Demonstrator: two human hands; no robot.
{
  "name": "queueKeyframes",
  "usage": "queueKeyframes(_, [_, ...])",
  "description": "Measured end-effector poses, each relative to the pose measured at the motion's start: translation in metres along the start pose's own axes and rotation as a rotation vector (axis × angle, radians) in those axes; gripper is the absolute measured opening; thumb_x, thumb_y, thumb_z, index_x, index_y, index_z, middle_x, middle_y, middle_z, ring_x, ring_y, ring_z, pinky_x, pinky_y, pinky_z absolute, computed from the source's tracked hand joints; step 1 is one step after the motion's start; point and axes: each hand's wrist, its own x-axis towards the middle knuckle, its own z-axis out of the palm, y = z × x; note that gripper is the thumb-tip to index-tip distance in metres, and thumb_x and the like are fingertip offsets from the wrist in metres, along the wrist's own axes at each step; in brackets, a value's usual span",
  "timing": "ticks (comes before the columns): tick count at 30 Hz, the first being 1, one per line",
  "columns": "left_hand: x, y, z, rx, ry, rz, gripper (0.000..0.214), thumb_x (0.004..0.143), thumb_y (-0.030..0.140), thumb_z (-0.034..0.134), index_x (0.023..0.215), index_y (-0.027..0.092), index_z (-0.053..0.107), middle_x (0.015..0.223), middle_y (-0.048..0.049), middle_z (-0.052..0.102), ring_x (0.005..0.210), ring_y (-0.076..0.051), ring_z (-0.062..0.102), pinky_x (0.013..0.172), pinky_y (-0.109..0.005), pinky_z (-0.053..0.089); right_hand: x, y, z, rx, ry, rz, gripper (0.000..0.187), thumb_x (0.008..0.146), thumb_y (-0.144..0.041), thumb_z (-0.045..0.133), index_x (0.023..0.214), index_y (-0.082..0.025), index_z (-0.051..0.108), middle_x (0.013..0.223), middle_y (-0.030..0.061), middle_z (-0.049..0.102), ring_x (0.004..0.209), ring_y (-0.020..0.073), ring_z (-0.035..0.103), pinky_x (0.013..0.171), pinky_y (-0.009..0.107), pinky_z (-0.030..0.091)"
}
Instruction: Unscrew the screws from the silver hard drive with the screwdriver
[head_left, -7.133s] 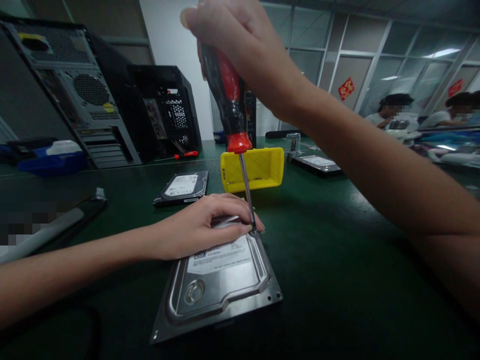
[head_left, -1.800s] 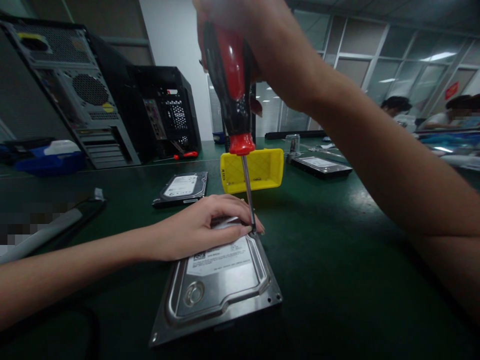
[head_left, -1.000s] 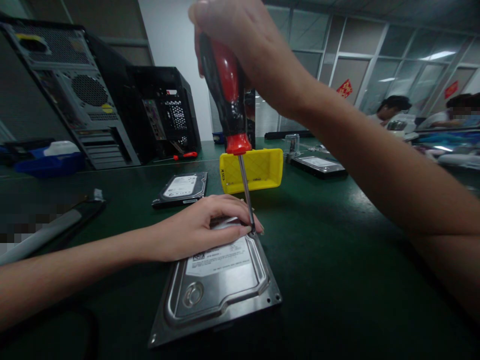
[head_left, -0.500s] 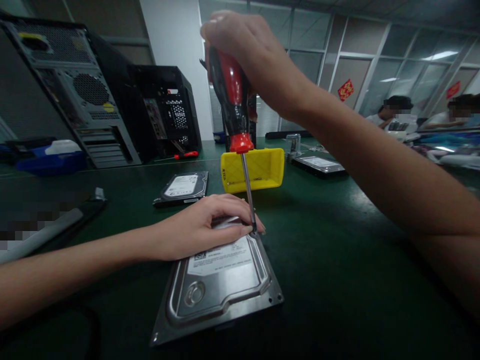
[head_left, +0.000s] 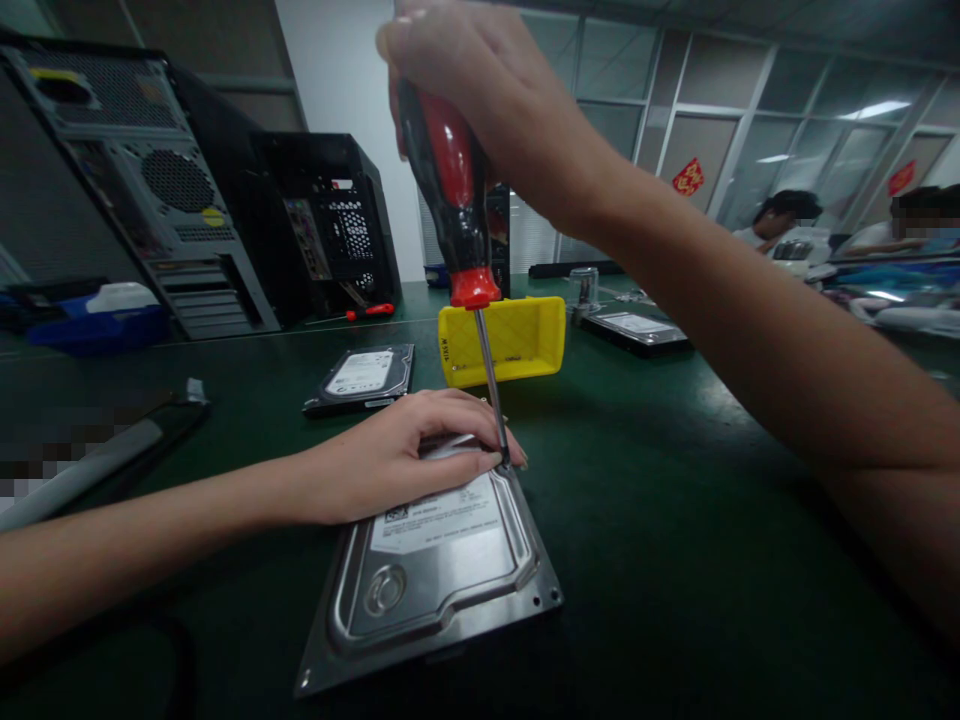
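Observation:
A silver hard drive (head_left: 450, 590) with a white label lies on the green table in front of me. My left hand (head_left: 405, 455) rests across its far part and holds it, the thumb on the label and the fingertips by the far right corner. High above, my right hand (head_left: 457, 70) is closed round the red and black handle of a screwdriver (head_left: 459, 215). Its metal shaft slants down, and the tip meets the drive's far right corner beside my left thumb. Any screw under the tip is too small to make out.
Behind the drive stand a yellow tray (head_left: 536, 335) with small bits inside and a second hard drive (head_left: 364, 375). Another drive (head_left: 637, 328) lies right. Computer cases (head_left: 322, 225), a red-handled screwdriver (head_left: 371, 312) and a blue bin (head_left: 97, 328) are left. People sit far right.
The screwdriver handle and my right hand have shifted slightly left and up, leaning a little more. The tip stays at the same corner, and my left hand keeps its place on the drive.

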Motion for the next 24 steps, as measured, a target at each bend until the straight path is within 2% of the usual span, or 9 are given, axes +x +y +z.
queueKeyframes(18, [-0.001, 0.001, 0.001, 0.017, 0.001, 0.004, 0.02, 0.093, 0.019, 0.051, 0.105, 0.019, 0.067, 0.109, -0.0042, 0.066, 0.112, -0.021, 0.055, 0.097, -0.032, 0.043, -0.003, -0.002, 0.002, 0.018, 0.007, 0.022, 0.026, 0.092, -0.019, 0.02, 0.076, -0.008, 0.038, 0.073, -0.0022, 0.039, 0.066, -0.0031, 0.039, 0.064, 0.01, 0.033])
queueKeyframes(24, [0.0, 0.001, 0.0, 0.001, 0.001, -0.004, 0.02, 0.093, 0.018, 0.051, 0.105, 0.02, 0.067, 0.108, -0.0026, 0.066, 0.111, -0.02, 0.055, 0.097, -0.031, 0.042, -0.004, 0.008, 0.004, 0.042, 0.015, -0.023, 0.026, 0.093, -0.021, 0.026, 0.079, -0.006, 0.043, 0.073, -0.0017, 0.043, 0.064, -0.0026, 0.039, 0.064, 0.011, 0.034])
